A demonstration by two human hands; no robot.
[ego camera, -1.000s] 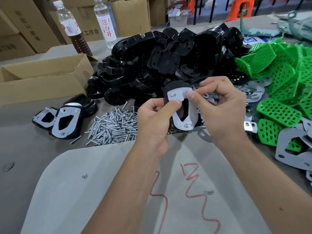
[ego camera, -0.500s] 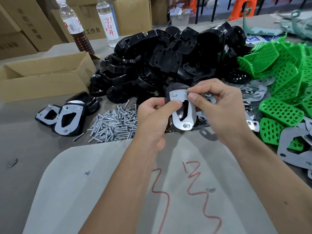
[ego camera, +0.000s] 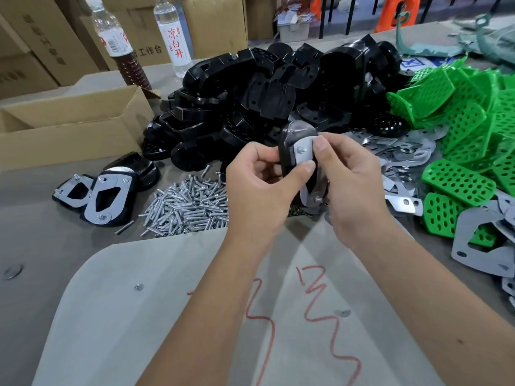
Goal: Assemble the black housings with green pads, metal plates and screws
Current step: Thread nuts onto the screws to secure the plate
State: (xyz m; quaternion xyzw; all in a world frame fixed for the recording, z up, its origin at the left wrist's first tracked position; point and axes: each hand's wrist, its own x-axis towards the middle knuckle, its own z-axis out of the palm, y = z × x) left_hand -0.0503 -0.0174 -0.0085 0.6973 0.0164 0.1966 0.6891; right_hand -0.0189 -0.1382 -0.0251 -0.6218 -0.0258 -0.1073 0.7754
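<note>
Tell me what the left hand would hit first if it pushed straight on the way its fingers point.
Probably the black housing with its metal plate, which the left hand already grips.

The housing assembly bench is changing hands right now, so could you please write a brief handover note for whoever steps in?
Left hand and right hand both grip one black housing with its metal plate on and screws showing in it.
Finished units lie at the left. Loose screws, the housing pile, spare plates and green pads wait nearby.
Left: finish this unit, then work through the pile.
</note>
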